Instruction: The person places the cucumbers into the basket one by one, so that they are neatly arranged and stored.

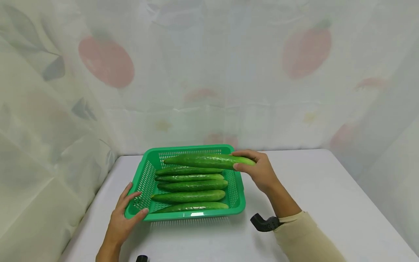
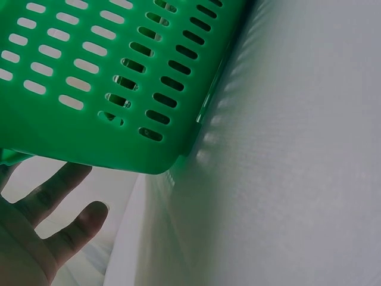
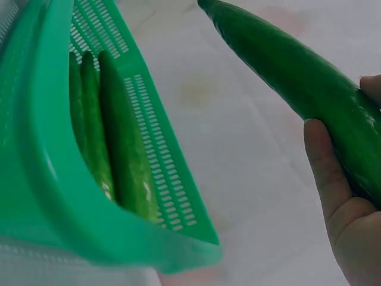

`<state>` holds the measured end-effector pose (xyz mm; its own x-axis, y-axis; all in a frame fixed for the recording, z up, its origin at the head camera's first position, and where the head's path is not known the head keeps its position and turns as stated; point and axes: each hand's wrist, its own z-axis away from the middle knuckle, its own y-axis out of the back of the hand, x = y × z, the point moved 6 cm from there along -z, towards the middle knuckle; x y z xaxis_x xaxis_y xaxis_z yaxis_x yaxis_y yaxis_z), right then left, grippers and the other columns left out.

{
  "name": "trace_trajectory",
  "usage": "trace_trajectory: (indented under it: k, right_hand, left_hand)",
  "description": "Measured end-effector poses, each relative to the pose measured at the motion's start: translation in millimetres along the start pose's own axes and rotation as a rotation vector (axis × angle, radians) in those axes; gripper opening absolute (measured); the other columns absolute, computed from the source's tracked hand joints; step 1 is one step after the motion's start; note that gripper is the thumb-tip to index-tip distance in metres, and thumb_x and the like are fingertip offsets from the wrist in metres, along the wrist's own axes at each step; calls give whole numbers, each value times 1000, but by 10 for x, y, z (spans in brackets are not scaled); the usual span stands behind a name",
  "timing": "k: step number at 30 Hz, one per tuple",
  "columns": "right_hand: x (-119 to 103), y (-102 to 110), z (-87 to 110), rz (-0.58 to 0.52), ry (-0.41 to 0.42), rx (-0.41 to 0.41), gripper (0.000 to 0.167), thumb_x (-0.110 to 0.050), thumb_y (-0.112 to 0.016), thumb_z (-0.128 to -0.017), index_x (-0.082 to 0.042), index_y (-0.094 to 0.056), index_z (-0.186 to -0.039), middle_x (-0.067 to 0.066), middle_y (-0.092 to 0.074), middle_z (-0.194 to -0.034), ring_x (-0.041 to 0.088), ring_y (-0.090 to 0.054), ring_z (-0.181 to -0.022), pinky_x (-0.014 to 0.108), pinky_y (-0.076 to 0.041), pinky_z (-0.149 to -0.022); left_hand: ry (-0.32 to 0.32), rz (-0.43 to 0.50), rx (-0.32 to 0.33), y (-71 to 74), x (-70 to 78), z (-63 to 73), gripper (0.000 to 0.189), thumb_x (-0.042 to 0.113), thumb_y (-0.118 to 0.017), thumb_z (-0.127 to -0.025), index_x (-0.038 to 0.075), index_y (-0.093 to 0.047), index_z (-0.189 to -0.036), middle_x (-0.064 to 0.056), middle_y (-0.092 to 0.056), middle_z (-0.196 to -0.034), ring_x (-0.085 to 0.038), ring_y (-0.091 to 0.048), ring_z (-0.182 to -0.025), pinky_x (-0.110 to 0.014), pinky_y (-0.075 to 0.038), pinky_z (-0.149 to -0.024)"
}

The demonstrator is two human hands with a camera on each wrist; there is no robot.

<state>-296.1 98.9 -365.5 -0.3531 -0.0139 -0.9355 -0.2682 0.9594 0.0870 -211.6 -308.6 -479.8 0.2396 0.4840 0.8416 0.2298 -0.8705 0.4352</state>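
Note:
In the head view, my right hand (image 1: 260,171) holds a cucumber (image 1: 206,160) by its paler right end, thumb on the near side and fingers behind. The right wrist view shows this cucumber (image 3: 297,71) raised apart from the green plastic basket (image 3: 137,238). Several more cucumbers (image 1: 191,186) lie side by side, crosswise, in the basket (image 1: 170,217). My left hand (image 1: 121,218) grips the basket's near left corner, its thumb over the front rim and index finger over the side. Its other fingers are spread outside the wall, seen beneath the basket (image 2: 137,155) in the left wrist view.
The basket stands on a white-covered table (image 1: 294,189). A pale curtain (image 1: 209,72) printed with fruit hangs behind it, with more sheeting on both sides. A black wrist device (image 1: 265,222) sits by my right cuff.

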Motion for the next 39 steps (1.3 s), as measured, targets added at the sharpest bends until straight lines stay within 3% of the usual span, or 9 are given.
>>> trace_trajectory:
  k: [7, 17, 26, 39]
  right_hand:
    - [151, -236, -137, 36, -68, -62, 33, -15, -75, -84, -8, -70, -116, 6, -61, -123, 22, -50, -120, 44, -44, -91]
    - [410, -574, -242, -32, -192, -147, 35, -10, -73, -86, -3, -67, -120, 10, -55, -130, 28, -63, -99, 43, -51, -82]
    - [640, -686, -221, -14, -230, -146, 33, -6, -73, -84, -2, -68, -116, 8, -58, -127, 26, -57, -110, 40, -51, -81]
    - [746, -792, -212, 182, -260, -192, 35, -18, -76, -82, -9, -71, -115, 4, -56, -130, 29, -47, -123, 46, -46, -87]
  left_hand:
    - [8, -3, 0, 0, -20, -5, 55, 9, -75, -84, 4, -53, -134, 0, -19, -158, -15, -12, -142, -59, -18, -102]
    - [-19, 7, 12, -3, -9, -12, 55, 7, -75, -83, 4, -53, -133, -1, -19, -158, -21, -11, -143, -67, -16, -100]
    - [-4, 19, -1, -42, -28, -19, 55, 10, -75, -83, 4, -53, -134, 3, -19, -158, -16, -11, -143, -66, -16, -101]
    - [-20, 18, 4, -46, 13, -19, 56, 7, -75, -83, 4, -53, -134, 0, -19, -158, -20, -11, -143, -63, -16, -101]
